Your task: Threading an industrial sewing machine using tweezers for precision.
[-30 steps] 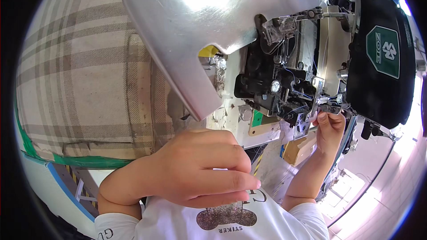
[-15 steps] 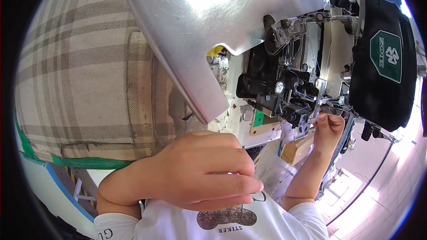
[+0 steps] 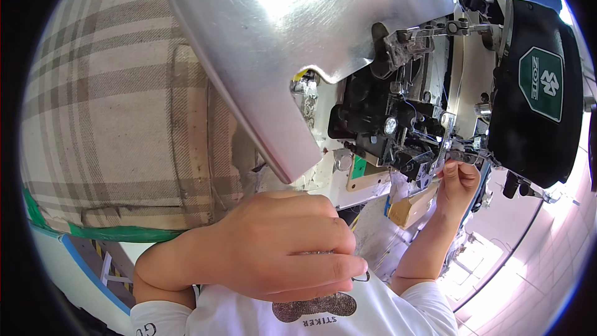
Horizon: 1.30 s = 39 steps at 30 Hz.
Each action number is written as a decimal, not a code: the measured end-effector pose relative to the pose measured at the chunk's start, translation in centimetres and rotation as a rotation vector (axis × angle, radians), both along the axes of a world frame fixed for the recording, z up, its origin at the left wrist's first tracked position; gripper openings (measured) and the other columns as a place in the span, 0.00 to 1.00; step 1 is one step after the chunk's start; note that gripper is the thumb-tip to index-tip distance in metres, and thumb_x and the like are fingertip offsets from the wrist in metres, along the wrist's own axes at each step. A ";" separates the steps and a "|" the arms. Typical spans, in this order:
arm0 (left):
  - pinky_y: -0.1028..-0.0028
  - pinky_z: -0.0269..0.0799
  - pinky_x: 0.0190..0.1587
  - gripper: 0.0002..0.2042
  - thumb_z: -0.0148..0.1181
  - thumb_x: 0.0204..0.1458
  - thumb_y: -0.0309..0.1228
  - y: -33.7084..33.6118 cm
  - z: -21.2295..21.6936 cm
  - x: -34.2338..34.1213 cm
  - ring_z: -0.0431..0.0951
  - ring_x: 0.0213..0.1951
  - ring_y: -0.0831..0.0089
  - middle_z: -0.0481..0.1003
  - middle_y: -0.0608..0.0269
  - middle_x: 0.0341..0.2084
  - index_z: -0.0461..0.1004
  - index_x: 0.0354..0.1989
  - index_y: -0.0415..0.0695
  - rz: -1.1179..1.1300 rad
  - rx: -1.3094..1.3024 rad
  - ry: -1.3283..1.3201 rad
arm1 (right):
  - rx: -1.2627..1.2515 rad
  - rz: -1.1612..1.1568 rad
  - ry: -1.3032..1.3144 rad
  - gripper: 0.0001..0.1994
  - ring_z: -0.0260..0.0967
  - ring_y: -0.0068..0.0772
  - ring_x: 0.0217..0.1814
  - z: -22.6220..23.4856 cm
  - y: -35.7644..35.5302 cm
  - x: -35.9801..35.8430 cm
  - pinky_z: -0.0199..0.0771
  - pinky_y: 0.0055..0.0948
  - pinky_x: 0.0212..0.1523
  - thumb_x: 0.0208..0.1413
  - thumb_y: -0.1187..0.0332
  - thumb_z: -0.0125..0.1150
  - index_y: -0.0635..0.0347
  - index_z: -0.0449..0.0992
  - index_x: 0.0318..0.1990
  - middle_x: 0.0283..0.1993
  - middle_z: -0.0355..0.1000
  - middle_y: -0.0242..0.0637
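Sewing machine (image 3: 398,130): black mechanism beneath the tilted silver plate (image 3: 280,43), right of my plaid fabric (image 3: 112,118).
Right hand (image 3: 457,180): fingertips pinched at the needle area, perhaps on thread.
Left hand (image 3: 280,249): curled closed, close to lens; I cannot tell its contents.

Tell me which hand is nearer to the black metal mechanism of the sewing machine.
Right. The right hand touches the black mechanism at its lower right edge; the left hand is curled below it, apart.

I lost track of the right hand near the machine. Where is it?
In the head view the right hand is at right of centre, fingertips up against the sewing machine's dark metal mechanism, just left of the black cover.
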<state>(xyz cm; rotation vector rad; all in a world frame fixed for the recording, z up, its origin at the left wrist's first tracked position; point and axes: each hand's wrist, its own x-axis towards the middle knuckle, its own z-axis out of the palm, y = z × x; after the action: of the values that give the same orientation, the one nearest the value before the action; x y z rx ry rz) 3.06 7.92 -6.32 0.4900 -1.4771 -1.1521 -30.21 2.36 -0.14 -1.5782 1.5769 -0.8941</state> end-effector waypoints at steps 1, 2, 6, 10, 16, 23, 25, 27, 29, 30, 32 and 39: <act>0.76 0.70 0.27 0.08 0.69 0.48 0.33 0.1 0.0 0.0 0.74 0.27 0.74 0.75 0.73 0.28 0.83 0.37 0.50 0.001 0.007 0.005 | 0.002 0.002 0.003 0.12 0.70 0.23 0.27 0.0 0.0 0.2 0.67 0.19 0.29 0.54 0.64 0.70 0.66 0.80 0.37 0.31 0.77 0.37; 0.76 0.70 0.27 0.08 0.69 0.48 0.33 0.1 -0.1 0.0 0.74 0.27 0.74 0.75 0.73 0.28 0.83 0.37 0.50 0.003 0.002 0.004 | 0.004 0.001 -0.016 0.12 0.70 0.23 0.27 0.0 0.0 0.4 0.67 0.20 0.29 0.55 0.64 0.70 0.65 0.80 0.36 0.31 0.77 0.37; 0.76 0.71 0.27 0.08 0.69 0.48 0.34 0.5 -0.1 -0.3 0.74 0.27 0.74 0.75 0.73 0.29 0.83 0.37 0.51 0.044 -0.008 0.020 | 0.001 0.007 -0.061 0.11 0.71 0.23 0.27 0.0 0.0 0.8 0.68 0.20 0.29 0.54 0.65 0.70 0.65 0.80 0.35 0.31 0.77 0.38; 0.76 0.72 0.27 0.09 0.69 0.48 0.35 0.6 -0.3 -0.5 0.75 0.28 0.74 0.75 0.73 0.30 0.82 0.38 0.51 0.093 -0.057 0.000 | -0.006 0.015 -0.022 0.09 0.70 0.22 0.27 0.0 -0.1 0.8 0.68 0.20 0.29 0.55 0.67 0.70 0.65 0.80 0.35 0.30 0.77 0.38; 0.75 0.73 0.27 0.11 0.69 0.47 0.36 0.6 -0.5 -0.6 0.76 0.30 0.72 0.75 0.71 0.31 0.81 0.39 0.49 0.101 -0.087 -0.024 | -0.037 -0.027 0.022 0.08 0.69 0.21 0.27 0.1 0.3 0.2 0.67 0.20 0.29 0.55 0.70 0.68 0.65 0.80 0.36 0.31 0.78 0.37; 0.73 0.74 0.28 0.11 0.69 0.47 0.35 0.7 -0.4 -0.8 0.77 0.31 0.71 0.76 0.69 0.32 0.81 0.40 0.48 0.132 -0.047 -0.025 | -0.161 -0.041 0.494 0.10 0.67 0.19 0.27 0.8 1.1 -1.3 0.68 0.18 0.30 0.59 0.67 0.66 0.67 0.78 0.35 0.28 0.73 0.31; 0.73 0.74 0.29 0.11 0.69 0.47 0.34 0.7 -0.3 -0.7 0.76 0.31 0.70 0.76 0.69 0.33 0.81 0.40 0.48 0.100 -0.012 -0.020 | -0.201 -0.014 0.641 0.11 0.67 0.19 0.27 1.1 1.3 -1.5 0.68 0.18 0.31 0.59 0.66 0.65 0.69 0.78 0.36 0.28 0.72 0.31; 0.73 0.74 0.30 0.11 0.69 0.46 0.33 0.6 -0.2 -0.5 0.76 0.31 0.70 0.76 0.69 0.33 0.81 0.40 0.48 0.081 -0.004 -0.030 | -0.278 -0.046 0.746 0.06 0.65 0.21 0.28 1.6 1.6 -1.4 0.63 0.19 0.31 0.55 0.76 0.66 0.72 0.77 0.32 0.28 0.72 0.35; 0.73 0.74 0.30 0.11 0.70 0.46 0.33 0.6 -0.1 -0.4 0.76 0.31 0.70 0.76 0.69 0.33 0.81 0.39 0.48 0.062 0.008 -0.038 | -0.285 -0.043 0.723 0.07 0.67 0.21 0.29 1.9 1.9 -1.2 0.66 0.19 0.32 0.56 0.74 0.66 0.71 0.77 0.35 0.28 0.72 0.35; 0.73 0.74 0.30 0.11 0.70 0.46 0.33 0.5 -0.1 -0.4 0.76 0.31 0.70 0.76 0.69 0.33 0.81 0.39 0.48 0.057 0.012 -0.038 | -0.213 -0.100 0.568 0.08 0.69 0.21 0.30 1.9 2.0 -1.0 0.67 0.18 0.32 0.57 0.72 0.66 0.72 0.77 0.37 0.29 0.73 0.34; 0.73 0.73 0.30 0.11 0.69 0.46 0.32 0.5 -0.1 -0.4 0.76 0.31 0.70 0.76 0.69 0.33 0.81 0.39 0.48 0.051 0.013 -0.036 | -0.095 -0.147 0.315 0.13 0.72 0.20 0.30 1.7 2.1 -0.5 0.70 0.18 0.33 0.58 0.67 0.67 0.71 0.77 0.41 0.31 0.74 0.32; 0.73 0.74 0.31 0.11 0.69 0.47 0.33 0.5 -0.1 -0.3 0.77 0.32 0.70 0.76 0.70 0.34 0.81 0.40 0.48 0.039 -0.002 -0.045 | 0.043 -0.152 0.020 0.13 0.72 0.24 0.26 0.0 1.7 0.7 0.71 0.21 0.30 0.55 0.64 0.69 0.66 0.78 0.36 0.28 0.75 0.34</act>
<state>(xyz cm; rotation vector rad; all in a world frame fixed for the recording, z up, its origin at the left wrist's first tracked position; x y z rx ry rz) 2.73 8.44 -6.38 0.5443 -1.5014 -1.1150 -29.49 4.07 -0.12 -1.4572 1.7367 -0.9213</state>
